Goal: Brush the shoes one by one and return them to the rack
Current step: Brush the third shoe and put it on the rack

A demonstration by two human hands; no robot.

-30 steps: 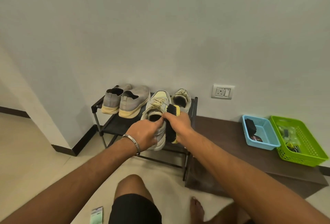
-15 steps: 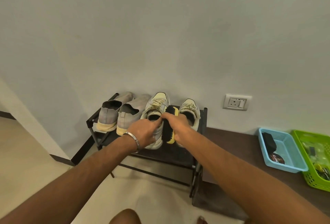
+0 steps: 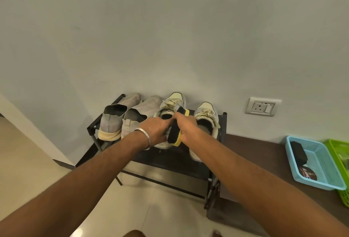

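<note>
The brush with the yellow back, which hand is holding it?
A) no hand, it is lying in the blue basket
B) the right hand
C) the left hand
B: the right hand is curled round the brush, with its black bristles against the side of the cream sneaker that the left hand grips on the rack.

A black-bristled brush [image 3: 176, 130] with a yellow back is seen against a cream laced shoe [image 3: 171, 106]. Two grey shoes [image 3: 120, 116] with tan heels are shown on a black rack [image 3: 170, 163], beside blue [image 3: 317, 178] and green [image 3: 340, 153] mesh-patterned baskets.
</note>
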